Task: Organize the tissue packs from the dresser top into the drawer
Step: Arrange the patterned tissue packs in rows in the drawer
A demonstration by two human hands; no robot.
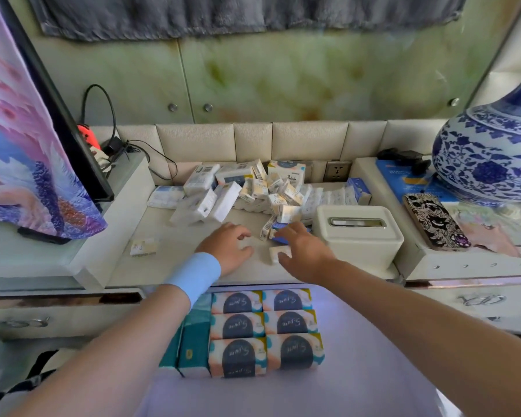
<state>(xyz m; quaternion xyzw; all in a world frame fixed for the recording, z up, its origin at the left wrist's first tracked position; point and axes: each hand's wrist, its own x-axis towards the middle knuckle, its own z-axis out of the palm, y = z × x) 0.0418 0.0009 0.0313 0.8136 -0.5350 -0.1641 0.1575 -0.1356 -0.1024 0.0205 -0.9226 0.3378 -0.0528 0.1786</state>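
Nearest the camera, the open drawer (358, 341) is showing its pale lining, with six patterned tissue packs (266, 328) sitting in neat rows at its left and some teal packs (193, 344) standing edge-up just left of those.

Taking the cream tissue box (357, 236) on the dresser top (169, 260) as the landmark: the heap of loose tissue packs (247, 191) is lying behind and to the left of it, tumbled at all angles. A small white pack (280, 253) is lying just left of the box's front corner, and a lone pack (143, 246) is sitting well apart, far to the left.

These packs are looking light, soft and film-wrapped, so probably a little slippery; pinching one across its short sides should be working best, and squeezing will likely only dent it.

The right hand (303, 254) is reaching over the small white pack with fingers spread, closed on nothing; a blue pack (280, 233) is peeking out beneath its fingertips. The left hand (227, 246), with a light blue wristband (193, 273), is curling loosely on the surface left of the box; whether it is gripping a pack I cannot tell.

Motion blur is smearing the print on the packs, and the hands are hiding what lies under them. A phone (435, 221) and a blue-and-white vase (494, 158), cut off by the frame, are standing right of the box.
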